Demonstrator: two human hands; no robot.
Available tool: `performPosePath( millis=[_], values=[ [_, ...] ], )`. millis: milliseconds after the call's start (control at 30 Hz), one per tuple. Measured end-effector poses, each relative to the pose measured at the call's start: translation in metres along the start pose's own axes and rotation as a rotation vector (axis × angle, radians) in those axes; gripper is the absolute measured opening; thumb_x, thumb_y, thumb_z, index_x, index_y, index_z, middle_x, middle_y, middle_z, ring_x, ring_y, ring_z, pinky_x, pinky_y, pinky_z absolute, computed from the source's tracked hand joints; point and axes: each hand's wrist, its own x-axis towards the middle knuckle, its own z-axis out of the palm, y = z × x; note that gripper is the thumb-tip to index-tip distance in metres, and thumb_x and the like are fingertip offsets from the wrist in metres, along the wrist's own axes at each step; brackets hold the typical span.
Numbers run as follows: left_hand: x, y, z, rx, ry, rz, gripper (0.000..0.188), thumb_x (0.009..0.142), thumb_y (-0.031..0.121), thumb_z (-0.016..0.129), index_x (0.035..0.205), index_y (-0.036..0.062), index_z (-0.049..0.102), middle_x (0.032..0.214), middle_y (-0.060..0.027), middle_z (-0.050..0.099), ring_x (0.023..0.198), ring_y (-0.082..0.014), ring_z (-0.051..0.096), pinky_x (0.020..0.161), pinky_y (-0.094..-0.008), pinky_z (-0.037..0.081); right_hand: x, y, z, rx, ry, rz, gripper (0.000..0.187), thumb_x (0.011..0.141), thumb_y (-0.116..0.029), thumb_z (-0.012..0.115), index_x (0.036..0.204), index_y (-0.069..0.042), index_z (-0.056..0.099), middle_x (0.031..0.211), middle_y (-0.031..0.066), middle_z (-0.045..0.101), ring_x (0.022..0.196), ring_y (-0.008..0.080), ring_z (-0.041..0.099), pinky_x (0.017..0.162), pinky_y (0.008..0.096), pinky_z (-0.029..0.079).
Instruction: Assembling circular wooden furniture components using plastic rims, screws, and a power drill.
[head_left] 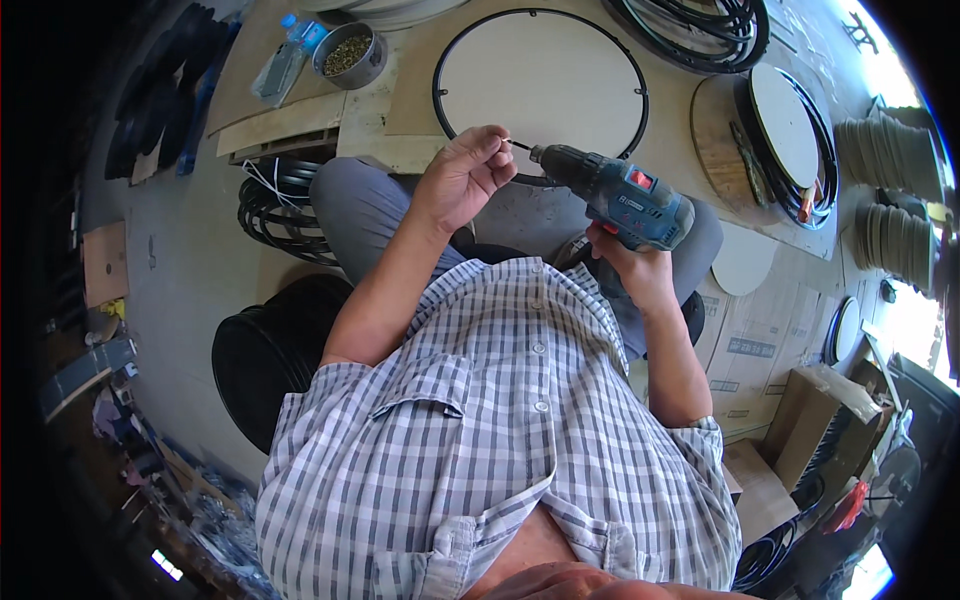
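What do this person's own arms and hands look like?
The left hand and right hand wear no gloves, and no watch shows. The forearms are bare; short sleeves of a checked shirt in white, grey and darker bands end near the elbows.

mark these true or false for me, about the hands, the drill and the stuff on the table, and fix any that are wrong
1. The right hand grips the blue drill. True.
2. The drill's bit points away from the left hand. False: it points toward that hand, whose fingers are pinched at its tip.
3. The round metal bowl is empty. False: many small brass-coloured pieces lie in it.
4. The black-rimmed round panel lies on the table. True.
5. The person's shirt is plain red. False: it is checked in white and grey.
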Motion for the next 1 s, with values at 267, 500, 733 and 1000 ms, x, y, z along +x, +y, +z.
performPosePath(
  millis=[267, 500, 733, 1000],
  values=[
    [-0.002, -0.005, -0.001, 0.067, 0.010, 0.042, 0.017, 0.101, 0.014, 0.059, 0.111, 0.0014, 0.065, 0.091, -0.0026, 0.064, 0.084, -0.0101, 0.062, 0.085, -0.0287, 0.057, 0.003, -0.003, 0.000, -0.049, -0.022, 0.011, 0.020, 0.082, -0.003, 0.072, 0.101, -0.001, 0.067, 0.086, 0.0032, 0.069, 0.070, 0.0107, 0.062, 0.066, 0.0264, 0.051],
    [-0.007, -0.008, 0.003, 0.191, 0.084, 0.027, 0.016, 0.101, 0.016, 0.060, 0.105, 0.0026, 0.067, 0.086, -0.0040, 0.067, 0.077, -0.0109, 0.065, 0.085, -0.0335, 0.060, 0.002, -0.010, -0.012, -0.150, -0.079, 0.024, 0.022, 0.081, -0.004, 0.074, 0.101, -0.002, 0.068, 0.083, 0.0033, 0.068, 0.068, 0.0100, 0.061, 0.064, 0.0266, 0.050],
    [-0.016, -0.023, -0.003, 0.104, 0.061, -0.065, 0.016, 0.100, 0.018, 0.060, 0.103, 0.0035, 0.067, 0.088, -0.0052, 0.068, 0.074, -0.0117, 0.067, 0.086, -0.0355, 0.060, -0.001, -0.023, -0.022, -0.344, -0.117, 0.011, 0.022, 0.083, -0.001, 0.073, 0.105, -0.001, 0.068, 0.087, 0.0020, 0.068, 0.071, 0.0100, 0.059, 0.064, 0.0262, 0.048],
    [-0.015, -0.078, -0.068, 0.271, 0.556, -0.089, 0.024, 0.099, 0.030, 0.065, 0.103, 0.0070, 0.061, 0.100, -0.0075, 0.070, 0.088, -0.0180, 0.069, 0.079, -0.0351, 0.057, 0.003, 0.015, -0.033, -0.192, 0.058, 0.118, 0.022, 0.084, -0.002, 0.074, 0.104, 0.000, 0.066, 0.084, 0.0021, 0.067, 0.066, 0.0093, 0.058, 0.062, 0.0257, 0.047]
  ],
)
